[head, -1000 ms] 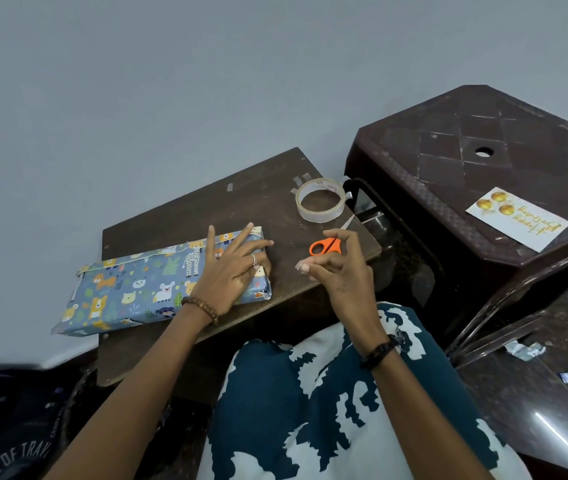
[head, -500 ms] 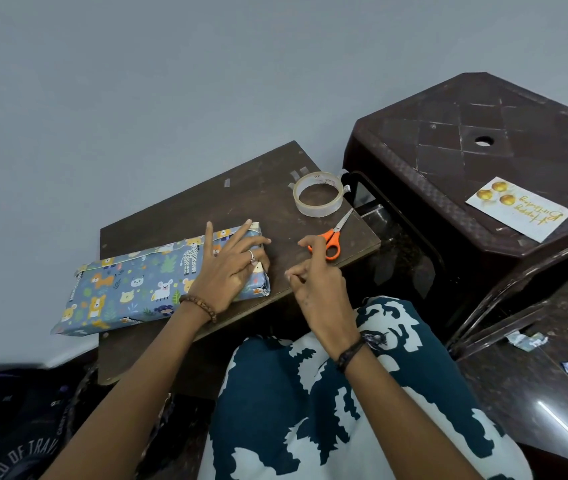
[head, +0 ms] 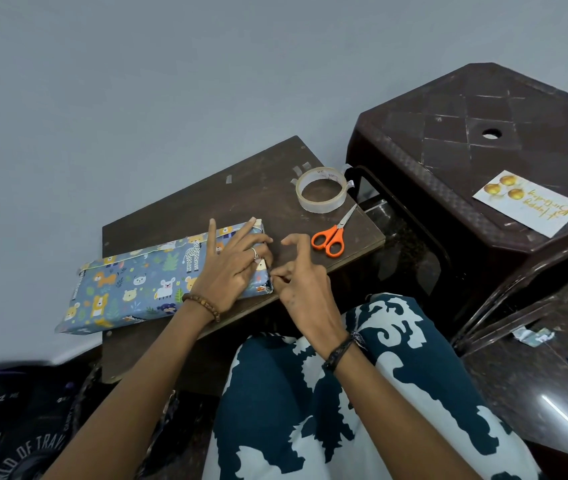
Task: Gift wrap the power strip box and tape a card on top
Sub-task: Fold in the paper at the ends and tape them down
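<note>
The box point(head: 130, 285), wrapped in blue animal-print paper, lies on a small dark wooden table point(head: 206, 199). My left hand point(head: 234, 268) presses flat on its right end, fingers spread. My right hand point(head: 305, 289) is at the box's near right corner. Its thumb and fingers pinch together against the folded end flap, on what looks like a small strip of clear tape. A roll of clear tape point(head: 321, 194) and orange-handled scissors point(head: 331, 237) lie on the table to the right. The birthday card point(head: 528, 202) rests on a brown plastic stool point(head: 483, 116).
Short strips of tape stick to the table near the roll. Paper scraps point(head: 532, 336) lie on the dark floor at the right. A dark printed bag point(head: 15, 427) sits at the lower left. My lap, in blue and white cloth, is just below the table edge.
My right hand has moved left and down from near the scissors to the box's right end. My left hand has stayed pressed on the box.
</note>
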The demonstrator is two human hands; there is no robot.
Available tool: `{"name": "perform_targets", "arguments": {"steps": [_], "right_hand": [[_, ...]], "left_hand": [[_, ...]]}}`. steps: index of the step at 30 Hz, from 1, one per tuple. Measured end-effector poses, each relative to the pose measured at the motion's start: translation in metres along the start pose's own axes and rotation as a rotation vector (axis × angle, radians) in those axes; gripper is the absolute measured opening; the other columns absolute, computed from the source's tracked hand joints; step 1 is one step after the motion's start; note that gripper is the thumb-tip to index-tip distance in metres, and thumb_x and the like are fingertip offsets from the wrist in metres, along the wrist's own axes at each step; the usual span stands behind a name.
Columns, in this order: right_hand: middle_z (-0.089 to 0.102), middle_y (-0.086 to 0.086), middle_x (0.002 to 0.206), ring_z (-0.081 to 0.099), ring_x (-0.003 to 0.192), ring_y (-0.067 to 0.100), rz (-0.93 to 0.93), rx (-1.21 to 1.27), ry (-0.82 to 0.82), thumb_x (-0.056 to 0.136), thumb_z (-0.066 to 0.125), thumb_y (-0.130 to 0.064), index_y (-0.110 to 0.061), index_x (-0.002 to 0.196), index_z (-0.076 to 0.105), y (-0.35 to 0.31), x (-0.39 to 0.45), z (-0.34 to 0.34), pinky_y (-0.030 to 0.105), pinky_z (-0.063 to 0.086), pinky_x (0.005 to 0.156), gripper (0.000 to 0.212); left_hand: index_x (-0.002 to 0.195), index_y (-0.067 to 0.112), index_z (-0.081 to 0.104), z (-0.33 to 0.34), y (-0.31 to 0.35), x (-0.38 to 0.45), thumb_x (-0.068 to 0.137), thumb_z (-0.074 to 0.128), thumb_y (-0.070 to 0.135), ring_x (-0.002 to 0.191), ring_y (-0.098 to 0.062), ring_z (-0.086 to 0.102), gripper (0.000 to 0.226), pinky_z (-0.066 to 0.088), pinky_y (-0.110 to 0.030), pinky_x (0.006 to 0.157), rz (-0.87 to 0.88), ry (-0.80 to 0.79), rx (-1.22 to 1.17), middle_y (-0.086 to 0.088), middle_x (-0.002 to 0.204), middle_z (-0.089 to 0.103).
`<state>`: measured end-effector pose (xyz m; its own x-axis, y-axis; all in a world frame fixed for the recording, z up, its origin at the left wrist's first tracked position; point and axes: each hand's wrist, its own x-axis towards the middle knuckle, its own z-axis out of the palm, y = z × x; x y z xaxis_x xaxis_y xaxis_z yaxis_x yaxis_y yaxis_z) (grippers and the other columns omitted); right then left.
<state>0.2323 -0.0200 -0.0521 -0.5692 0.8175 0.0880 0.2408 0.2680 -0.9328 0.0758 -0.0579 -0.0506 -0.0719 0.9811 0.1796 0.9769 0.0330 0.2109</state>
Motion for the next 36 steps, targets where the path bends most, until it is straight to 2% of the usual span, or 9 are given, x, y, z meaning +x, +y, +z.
{"name": "perform_targets", "arguments": {"steps": [7,10,13,16,23,28,31,32,36], "right_hand": [[0.070,0.005,0.085,0.066,0.079,0.016,0.010,0.038,-0.078,0.082,0.058,0.005,-0.030,0.116,0.027,0.003,0.004,0.000,0.036,0.055,0.075,0.057],[0.069,0.007,0.087,0.066,0.081,0.017,0.011,0.059,-0.134,0.078,0.053,0.011,-0.027,0.117,0.026,0.002,0.003,-0.004,0.035,0.056,0.076,0.061],[0.067,0.011,0.094,0.067,0.083,0.018,0.033,0.109,-0.177,0.075,0.051,0.013,-0.022,0.119,0.027,-0.001,0.001,-0.009,0.026,0.056,0.075,0.061],[0.065,0.013,0.098,0.067,0.085,0.018,0.078,0.150,-0.190,0.075,0.052,0.012,-0.018,0.122,0.027,-0.002,0.004,-0.012,0.015,0.052,0.070,0.060],[0.065,0.012,0.099,0.067,0.085,0.019,0.075,0.113,-0.205,0.075,0.051,0.011,-0.026,0.119,0.026,-0.006,0.003,-0.013,0.030,0.056,0.077,0.063],[0.067,0.009,0.096,0.059,0.062,0.010,0.031,0.057,-0.205,0.075,0.051,0.011,-0.024,0.117,0.026,-0.018,-0.006,-0.017,0.020,0.047,0.058,0.060],[0.066,0.013,0.094,0.064,0.072,0.025,-0.010,-0.004,-0.205,0.074,0.049,0.008,-0.028,0.115,0.022,-0.026,-0.014,-0.013,0.039,0.055,0.066,0.061],[0.066,0.013,0.093,0.064,0.074,0.027,-0.020,-0.020,-0.208,0.073,0.050,0.008,-0.028,0.116,0.022,-0.028,-0.017,-0.011,0.040,0.055,0.067,0.062],[0.057,0.009,0.080,0.060,0.072,0.031,-0.016,-0.090,-0.162,0.074,0.052,0.005,-0.021,0.125,0.023,-0.041,-0.028,-0.003,0.030,0.043,0.060,0.064]], "left_hand": [[0.096,0.024,0.063,0.000,0.000,-0.001,0.089,-0.008,0.057,0.142,-0.012,0.017,0.078,-0.029,-0.040,0.108,0.017,0.004,0.033,0.009,0.130,0.052],[0.096,0.027,0.064,-0.001,0.000,-0.001,0.093,0.006,0.047,0.142,-0.012,0.016,0.062,-0.030,-0.041,0.107,0.021,-0.007,0.054,0.009,0.130,0.052],[0.092,0.026,0.066,0.000,0.000,-0.001,0.090,0.012,0.034,0.142,-0.014,0.017,0.054,-0.027,-0.045,0.107,0.021,-0.008,0.055,0.007,0.130,0.052],[0.092,0.023,0.067,-0.001,0.001,-0.001,0.089,0.011,0.034,0.141,-0.016,0.020,0.056,-0.025,-0.047,0.108,0.017,0.003,0.048,0.004,0.130,0.053],[0.095,0.015,0.068,0.000,0.001,-0.001,0.089,0.010,0.033,0.139,-0.010,0.020,0.060,-0.029,-0.040,0.107,0.037,0.017,0.057,0.001,0.129,0.054],[0.099,0.015,0.067,0.000,0.000,-0.001,0.088,0.012,0.028,0.139,-0.011,0.020,0.058,-0.027,-0.044,0.107,0.047,0.007,0.081,0.000,0.130,0.054],[0.104,0.016,0.066,-0.001,0.001,-0.001,0.086,0.012,0.027,0.140,-0.014,0.021,0.058,-0.029,-0.043,0.107,0.052,0.000,0.081,0.000,0.131,0.053],[0.107,0.016,0.066,-0.002,0.002,-0.001,0.084,0.012,0.026,0.140,-0.016,0.022,0.060,-0.028,-0.044,0.107,0.051,0.000,0.077,0.000,0.131,0.053],[0.107,0.018,0.065,-0.005,0.006,0.000,0.077,0.009,0.024,0.141,-0.018,0.024,0.064,-0.030,-0.041,0.106,0.049,0.004,0.064,0.000,0.131,0.053]]}}
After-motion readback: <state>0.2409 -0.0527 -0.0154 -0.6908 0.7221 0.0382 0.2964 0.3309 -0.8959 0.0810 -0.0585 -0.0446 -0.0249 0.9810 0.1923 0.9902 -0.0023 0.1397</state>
